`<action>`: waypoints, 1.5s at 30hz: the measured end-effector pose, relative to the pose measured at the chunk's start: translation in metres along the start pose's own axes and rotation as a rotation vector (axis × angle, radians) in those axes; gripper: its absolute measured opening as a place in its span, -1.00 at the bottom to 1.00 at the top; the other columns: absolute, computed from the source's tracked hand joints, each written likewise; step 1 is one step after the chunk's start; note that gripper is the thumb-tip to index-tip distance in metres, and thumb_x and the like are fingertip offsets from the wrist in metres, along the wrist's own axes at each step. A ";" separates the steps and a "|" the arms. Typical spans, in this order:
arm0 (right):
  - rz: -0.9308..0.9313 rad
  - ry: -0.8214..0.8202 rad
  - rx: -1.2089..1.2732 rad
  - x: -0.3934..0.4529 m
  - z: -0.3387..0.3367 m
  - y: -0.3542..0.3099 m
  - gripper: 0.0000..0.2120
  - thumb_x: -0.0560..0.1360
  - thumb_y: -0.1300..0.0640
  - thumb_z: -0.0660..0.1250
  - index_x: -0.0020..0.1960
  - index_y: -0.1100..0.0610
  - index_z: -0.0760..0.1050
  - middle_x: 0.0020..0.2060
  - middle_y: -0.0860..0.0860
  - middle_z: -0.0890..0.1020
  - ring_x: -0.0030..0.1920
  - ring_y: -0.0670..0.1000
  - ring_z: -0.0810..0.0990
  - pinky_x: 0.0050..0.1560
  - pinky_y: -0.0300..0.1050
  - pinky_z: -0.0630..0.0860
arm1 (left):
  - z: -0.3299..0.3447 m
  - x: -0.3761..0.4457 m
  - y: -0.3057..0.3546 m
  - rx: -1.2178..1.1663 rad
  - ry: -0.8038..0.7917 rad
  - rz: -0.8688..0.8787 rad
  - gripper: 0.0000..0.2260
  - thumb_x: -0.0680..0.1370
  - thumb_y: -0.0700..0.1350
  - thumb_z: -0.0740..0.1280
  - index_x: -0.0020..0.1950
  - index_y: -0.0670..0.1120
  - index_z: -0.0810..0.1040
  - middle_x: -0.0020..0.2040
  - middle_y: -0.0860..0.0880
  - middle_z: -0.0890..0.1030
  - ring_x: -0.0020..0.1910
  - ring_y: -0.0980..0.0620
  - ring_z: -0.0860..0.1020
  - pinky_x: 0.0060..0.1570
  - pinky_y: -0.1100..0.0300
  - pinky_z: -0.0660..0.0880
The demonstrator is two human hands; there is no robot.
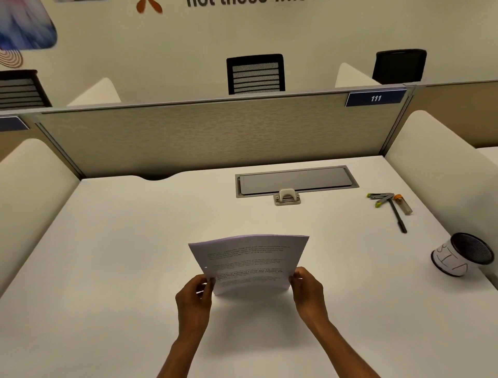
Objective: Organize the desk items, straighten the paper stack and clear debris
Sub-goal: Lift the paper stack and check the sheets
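- The print on the paper stack [249, 263] is too blurred to read.
- Wall lettering [246, 3] is cut off by the top edge.
- The blurred colourful wall graphic [25, 25] runs off the left edge.
- The left chair [21, 90] is cropped, its base behind the divider [215, 129].
- Markings on the tipped cup [462, 255] are unclear.

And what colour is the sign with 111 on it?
Dark blue with white numbers; the sign shows in the head view, on the divider.
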State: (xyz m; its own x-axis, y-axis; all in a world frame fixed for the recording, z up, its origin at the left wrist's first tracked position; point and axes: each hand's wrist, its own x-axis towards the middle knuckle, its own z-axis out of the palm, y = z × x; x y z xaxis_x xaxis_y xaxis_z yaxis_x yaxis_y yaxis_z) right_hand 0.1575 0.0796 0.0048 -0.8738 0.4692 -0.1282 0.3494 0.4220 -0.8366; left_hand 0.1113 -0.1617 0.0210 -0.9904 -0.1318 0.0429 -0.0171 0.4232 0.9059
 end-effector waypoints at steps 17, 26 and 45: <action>-0.037 -0.038 0.329 0.026 -0.040 -0.020 -0.85 0.51 0.25 0.38 -0.01 0.04 0.64 -0.17 -0.09 0.72 -0.18 -0.05 0.69 -0.12 -0.11 0.65 | -0.004 0.025 0.039 -0.029 0.056 0.058 -0.85 0.55 -0.25 0.37 -0.10 0.00 0.64 -0.19 0.08 0.69 -0.25 0.13 0.59 -0.28 0.18 0.56; 0.117 -0.335 0.487 0.044 -0.052 -0.011 -0.87 0.51 0.28 0.39 0.00 0.11 0.65 -0.13 -0.01 0.73 -0.12 0.00 0.71 -0.10 -0.13 0.65 | -0.013 0.021 0.025 -0.298 -0.059 -0.372 -0.93 0.50 -0.22 0.44 -0.04 -0.14 0.69 -0.13 -0.22 0.69 -0.25 -0.11 0.53 -0.15 -0.08 0.60; 0.197 -0.378 0.486 0.043 -0.014 0.002 -0.84 0.51 0.31 0.37 0.06 0.19 0.63 -0.09 0.07 0.73 -0.10 0.05 0.71 -0.06 -0.09 0.63 | -0.037 0.006 -0.007 -0.352 -0.130 -0.582 -0.83 0.48 -0.36 0.41 0.06 -0.30 0.63 -0.01 -0.23 0.70 -0.08 -0.16 0.67 -0.10 0.03 0.63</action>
State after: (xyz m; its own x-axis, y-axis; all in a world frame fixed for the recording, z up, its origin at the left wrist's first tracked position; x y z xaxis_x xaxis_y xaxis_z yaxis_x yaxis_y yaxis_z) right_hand 0.1255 0.1113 0.0046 -0.8989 0.1592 -0.4083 0.3995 -0.0855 -0.9127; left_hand 0.1103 -0.1980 0.0308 -0.8422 -0.1319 -0.5228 -0.5271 -0.0029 0.8498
